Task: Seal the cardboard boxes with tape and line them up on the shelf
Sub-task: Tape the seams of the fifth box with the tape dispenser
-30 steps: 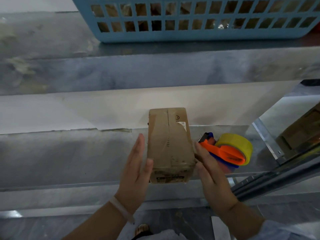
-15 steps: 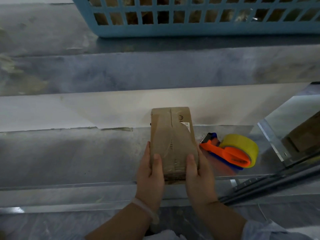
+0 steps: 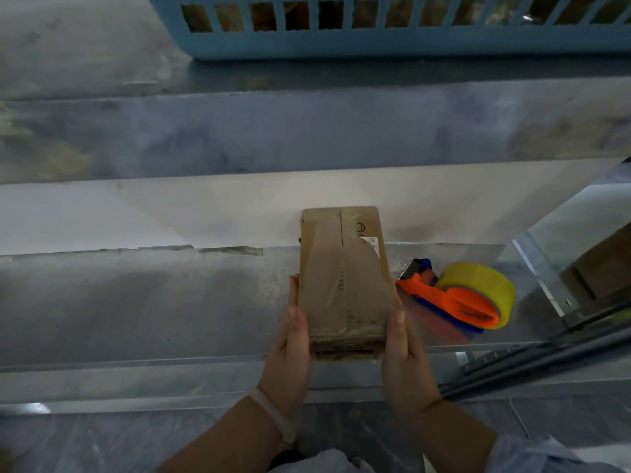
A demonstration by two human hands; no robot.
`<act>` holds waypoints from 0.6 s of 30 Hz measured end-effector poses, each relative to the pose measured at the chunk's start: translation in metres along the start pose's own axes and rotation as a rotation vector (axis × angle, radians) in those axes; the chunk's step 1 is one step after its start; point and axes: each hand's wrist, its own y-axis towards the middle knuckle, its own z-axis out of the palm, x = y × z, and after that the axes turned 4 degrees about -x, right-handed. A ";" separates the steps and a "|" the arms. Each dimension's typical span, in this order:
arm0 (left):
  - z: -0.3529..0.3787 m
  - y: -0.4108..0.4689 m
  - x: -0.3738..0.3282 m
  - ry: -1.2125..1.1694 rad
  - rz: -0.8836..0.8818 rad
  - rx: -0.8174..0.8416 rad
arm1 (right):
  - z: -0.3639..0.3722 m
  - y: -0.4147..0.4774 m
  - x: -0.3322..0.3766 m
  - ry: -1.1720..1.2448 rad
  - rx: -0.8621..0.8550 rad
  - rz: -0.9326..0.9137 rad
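A taped cardboard box [image 3: 343,278] lies lengthwise on the metal shelf [image 3: 153,308], its far end against the white back panel. The left hand [image 3: 290,356] and right hand [image 3: 404,360] press flat against its long sides, fingers straight along the cardboard and thumbs resting on the top edges. Just to the right lies an orange tape dispenser [image 3: 457,298] with a yellow roll. A blue basket [image 3: 375,46] sits on the level above.

Storage or packing area: bare metal shelf [image 3: 136,302], blue plastic basket [image 3: 375,46] on the tier above it, tape dispenser [image 3: 461,298] lying on it.
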 end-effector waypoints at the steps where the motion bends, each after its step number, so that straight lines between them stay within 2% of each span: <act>1: -0.002 0.002 -0.001 0.004 -0.042 -0.001 | -0.002 0.000 0.001 -0.003 0.011 0.024; 4: -0.003 0.004 -0.006 -0.002 -0.096 -0.002 | -0.005 0.003 0.005 -0.025 0.013 0.059; 6: 0.003 0.002 -0.009 -0.008 -0.033 0.021 | -0.002 0.005 0.007 -0.060 0.031 0.024; 8: 0.008 -0.001 -0.008 0.040 0.028 -0.033 | 0.003 0.005 0.006 -0.090 0.017 -0.010; 11: 0.013 -0.002 -0.005 -0.015 0.055 -0.089 | 0.009 0.005 0.005 -0.114 -0.053 -0.070; 14: 0.009 -0.002 -0.002 -0.070 0.006 -0.067 | 0.010 0.007 0.003 -0.122 -0.124 -0.050; 18: 0.000 0.000 -0.004 -0.123 -0.080 0.002 | 0.009 0.008 0.005 -0.091 -0.132 0.024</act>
